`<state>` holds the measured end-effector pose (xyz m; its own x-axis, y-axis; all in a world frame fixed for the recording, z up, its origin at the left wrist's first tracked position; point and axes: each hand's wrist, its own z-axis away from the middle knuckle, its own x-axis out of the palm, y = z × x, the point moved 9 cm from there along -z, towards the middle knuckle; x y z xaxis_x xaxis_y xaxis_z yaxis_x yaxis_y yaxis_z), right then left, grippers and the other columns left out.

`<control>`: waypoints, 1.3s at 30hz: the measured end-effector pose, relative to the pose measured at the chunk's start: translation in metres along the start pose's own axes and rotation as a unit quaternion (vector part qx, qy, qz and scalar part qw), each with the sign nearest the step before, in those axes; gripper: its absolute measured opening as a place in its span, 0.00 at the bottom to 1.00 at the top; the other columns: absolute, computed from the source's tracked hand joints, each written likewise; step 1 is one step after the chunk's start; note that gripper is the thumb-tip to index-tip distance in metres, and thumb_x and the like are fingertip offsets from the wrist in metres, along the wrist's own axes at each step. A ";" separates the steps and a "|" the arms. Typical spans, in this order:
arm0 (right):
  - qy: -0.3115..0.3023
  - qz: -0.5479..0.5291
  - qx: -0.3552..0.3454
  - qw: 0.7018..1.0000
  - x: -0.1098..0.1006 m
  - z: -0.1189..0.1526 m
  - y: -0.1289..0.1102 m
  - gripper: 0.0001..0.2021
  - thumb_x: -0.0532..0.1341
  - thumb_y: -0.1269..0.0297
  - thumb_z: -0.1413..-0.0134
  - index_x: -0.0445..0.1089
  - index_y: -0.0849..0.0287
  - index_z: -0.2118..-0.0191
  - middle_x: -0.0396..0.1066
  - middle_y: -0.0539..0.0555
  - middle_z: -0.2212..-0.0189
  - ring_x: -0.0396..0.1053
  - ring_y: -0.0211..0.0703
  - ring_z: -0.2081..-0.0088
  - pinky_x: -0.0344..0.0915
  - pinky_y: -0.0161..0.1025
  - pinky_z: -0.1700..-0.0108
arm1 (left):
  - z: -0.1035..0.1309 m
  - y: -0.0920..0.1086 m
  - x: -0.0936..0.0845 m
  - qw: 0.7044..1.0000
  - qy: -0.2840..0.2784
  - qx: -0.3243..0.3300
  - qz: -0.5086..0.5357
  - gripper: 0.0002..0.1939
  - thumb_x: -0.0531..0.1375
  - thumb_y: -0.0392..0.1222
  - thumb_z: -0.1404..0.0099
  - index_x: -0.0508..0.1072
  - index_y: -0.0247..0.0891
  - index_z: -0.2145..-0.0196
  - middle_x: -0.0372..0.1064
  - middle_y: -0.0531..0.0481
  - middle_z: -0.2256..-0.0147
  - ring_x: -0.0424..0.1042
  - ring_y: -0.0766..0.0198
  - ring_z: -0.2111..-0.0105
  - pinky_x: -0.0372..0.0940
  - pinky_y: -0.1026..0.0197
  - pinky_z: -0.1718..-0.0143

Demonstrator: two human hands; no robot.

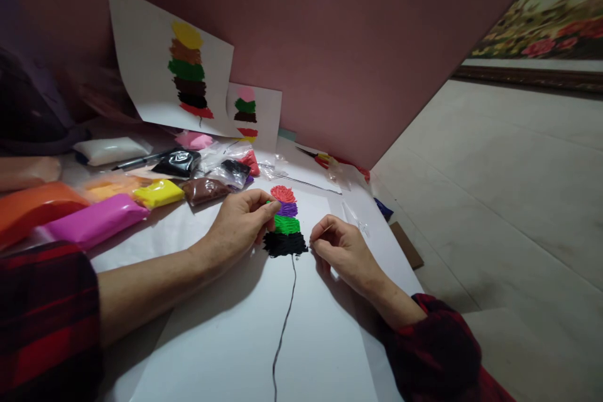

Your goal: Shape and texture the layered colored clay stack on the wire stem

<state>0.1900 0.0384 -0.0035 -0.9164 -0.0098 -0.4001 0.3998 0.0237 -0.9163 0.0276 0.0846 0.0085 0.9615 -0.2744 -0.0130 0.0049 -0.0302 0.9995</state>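
Note:
On a white sheet of paper (226, 333) lies a stack of textured clay bands: red on top (282, 193), then purple (288, 208), green (287, 225) and a wider black band (285, 244). A thin black line (285, 320) runs from the black band toward me. My left hand (240, 220) is at the stack's left side, thumb and forefinger pinched together, with a speck of green at the fingertips. Beside the right edge of the black band, my right hand (346, 254) is also pinched. Whatever either pinch holds is too small to make out.
Soft clay packs lie at the left, among them orange (38, 210), magenta (97, 220), yellow (157, 193) and brown (205, 190). Two sheets with similar stacks, one larger (141, 69) and one smaller (271, 107), lean on the wall. Scissors (325, 158) lie at the back.

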 end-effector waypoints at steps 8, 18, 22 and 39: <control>0.002 -0.039 0.004 0.999 0.002 -0.002 0.002 0.05 0.55 0.74 0.58 0.63 0.58 0.72 0.62 0.43 0.85 0.58 0.32 0.88 0.54 0.29 0.86 | 0.001 0.002 0.000 1.000 0.004 0.000 0.002 0.10 0.58 0.40 0.40 0.65 0.37 0.77 0.63 0.59 0.84 0.56 0.74 0.89 0.52 0.71 0.88; -0.008 -0.005 -0.015 1.000 0.004 0.000 -0.002 0.06 0.55 0.76 0.56 0.64 0.58 0.72 0.62 0.43 0.84 0.58 0.30 0.85 0.53 0.30 0.83 | -0.001 0.001 -0.001 1.000 0.002 0.001 -0.001 0.09 0.58 0.39 0.39 0.65 0.36 0.76 0.63 0.59 0.84 0.56 0.75 0.89 0.52 0.71 0.88; -0.004 0.004 -0.026 1.000 0.002 0.000 -0.004 0.06 0.55 0.76 0.56 0.64 0.58 0.72 0.62 0.44 0.83 0.58 0.31 0.84 0.53 0.31 0.82 | 0.000 0.001 0.000 1.000 -0.001 0.002 -0.002 0.10 0.58 0.39 0.38 0.65 0.36 0.76 0.63 0.59 0.84 0.56 0.75 0.89 0.52 0.71 0.88; -0.006 0.019 -0.008 1.000 0.002 0.000 -0.001 0.07 0.54 0.76 0.57 0.63 0.57 0.72 0.61 0.42 0.85 0.59 0.31 0.86 0.53 0.30 0.84 | -0.001 -0.001 0.000 1.000 -0.002 -0.001 0.000 0.09 0.57 0.38 0.37 0.65 0.36 0.75 0.63 0.59 0.84 0.56 0.76 0.89 0.52 0.72 0.88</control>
<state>0.1882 0.0381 -0.0037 -0.9001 -0.0212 -0.4352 0.4342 0.0398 -0.8999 0.0279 0.0851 0.0072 0.9603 -0.2787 -0.0141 0.0063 -0.0287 0.9996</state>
